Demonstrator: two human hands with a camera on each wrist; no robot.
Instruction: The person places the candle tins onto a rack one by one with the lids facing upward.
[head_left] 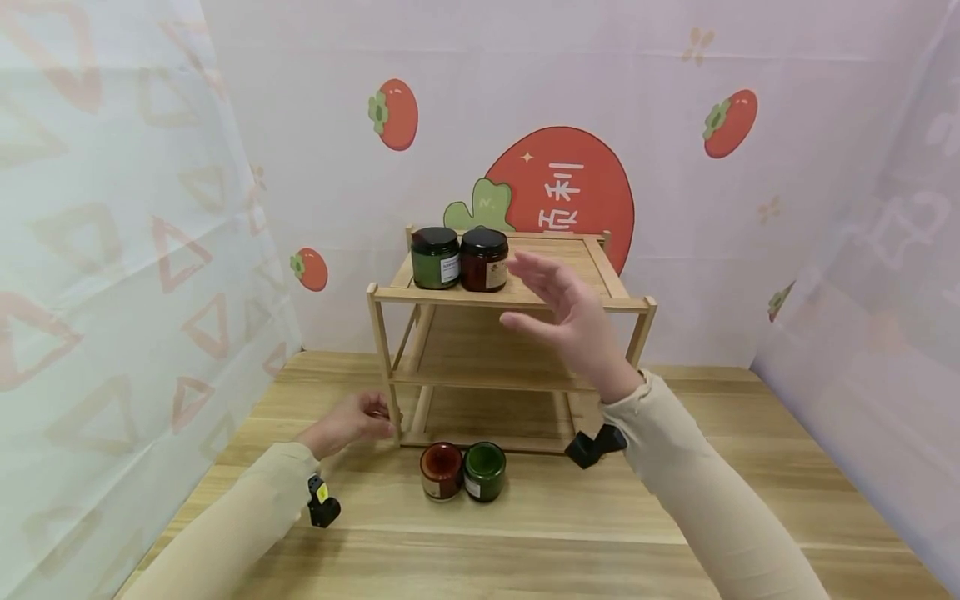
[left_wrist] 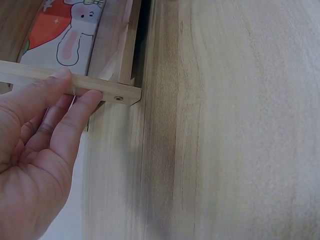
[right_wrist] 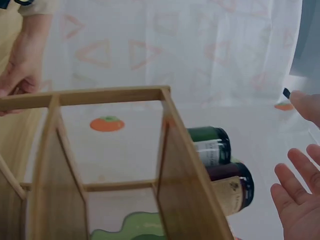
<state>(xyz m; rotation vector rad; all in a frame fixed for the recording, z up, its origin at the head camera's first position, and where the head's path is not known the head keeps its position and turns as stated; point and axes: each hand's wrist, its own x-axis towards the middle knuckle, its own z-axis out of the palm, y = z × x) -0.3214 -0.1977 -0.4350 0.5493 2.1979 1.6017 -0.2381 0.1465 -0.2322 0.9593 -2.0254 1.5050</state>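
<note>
A three-tier wooden shelf [head_left: 495,379] stands on the table. My left hand [head_left: 348,425] pinches its front left post low down, thumb on one side and fingertips on the other; the left wrist view shows the post [left_wrist: 112,91] close up. On the top tier, a green jar [head_left: 435,262] and an amber jar [head_left: 480,265], both with black lids and pale labels, sit side by side. My right hand [head_left: 566,312] is raised in front of the top tier, to the right of the amber jar, fingers spread and holding nothing; the right wrist view shows a gap between fingers [right_wrist: 297,185] and jar.
Below the shelf's front edge, a lidless amber jar [head_left: 442,472] and a lidless green jar [head_left: 484,472] stand together on the wooden table [head_left: 570,533]. Printed cloth walls [head_left: 322,125] with persimmon pictures enclose the back and both sides.
</note>
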